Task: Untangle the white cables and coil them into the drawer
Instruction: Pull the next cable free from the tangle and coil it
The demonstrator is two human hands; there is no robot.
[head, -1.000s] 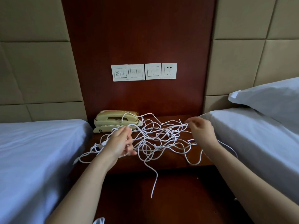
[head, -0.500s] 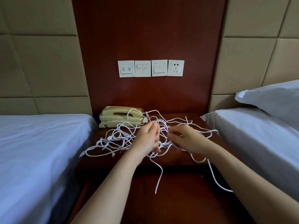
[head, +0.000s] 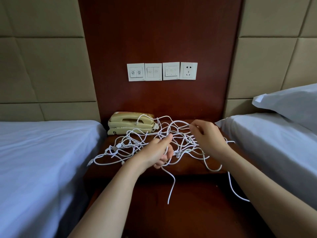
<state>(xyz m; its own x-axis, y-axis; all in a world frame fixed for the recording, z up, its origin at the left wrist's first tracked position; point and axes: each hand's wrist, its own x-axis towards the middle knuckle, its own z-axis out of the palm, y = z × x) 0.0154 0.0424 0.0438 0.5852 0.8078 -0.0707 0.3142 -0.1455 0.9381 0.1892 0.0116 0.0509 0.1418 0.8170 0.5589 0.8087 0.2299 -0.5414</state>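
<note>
A tangle of white cables (head: 181, 143) lies on the desk (head: 188, 169), in front and right of the telephone (head: 130, 124). Our left hand (head: 157, 155) curls round a few strands; our right hand (head: 207, 136) pinches a raised loop. We judge them light, limp, quick to snag: best held near a loose end

Wood counter (head: 187, 168) sat btwn left bed (head: 42, 152) and rt bed (head: 274, 143).
Beige padded wall panels (head: 42, 66) flanked dark wood panel (head: 159, 31) w/ switches (head: 153, 71) + socket (head: 188, 70); pillow (head: 288, 102) on rt bed.
</note>
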